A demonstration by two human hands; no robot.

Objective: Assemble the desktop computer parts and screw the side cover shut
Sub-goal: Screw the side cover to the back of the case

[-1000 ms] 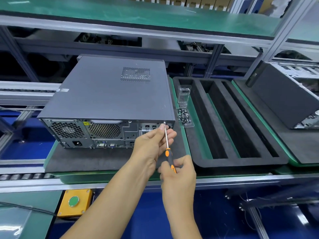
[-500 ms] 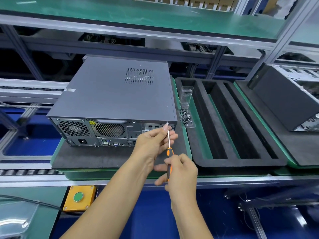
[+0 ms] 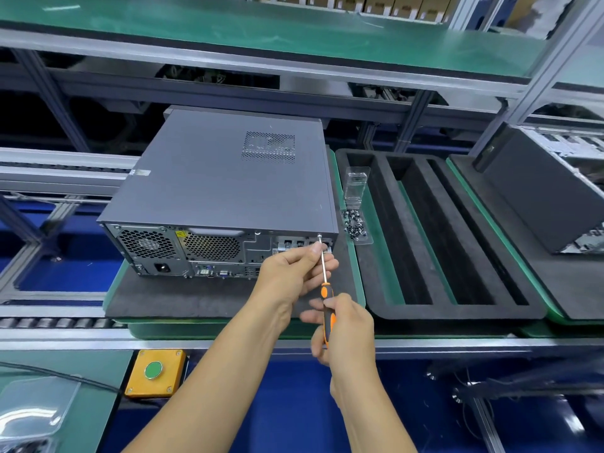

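Now right hand (image 3: 349, 331) round screwdriver (image 3: 327, 299) handle; left hand (image 3: 291, 276) pinching its shaft.

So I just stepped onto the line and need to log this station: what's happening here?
A person is screwing the side cover onto a desktop computer lying on a foam mat. The right hand grips an orange-and-black screwdriver, its tip on a screw at the rear panel's top right corner. The left hand steadies the shaft. Spare screws sit in a clear tray alongside.

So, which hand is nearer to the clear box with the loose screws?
Left. The left hand steadies the screwdriver shaft beside the computer case, just left of the screw box. The right hand grips the handle, lower down and farther away.
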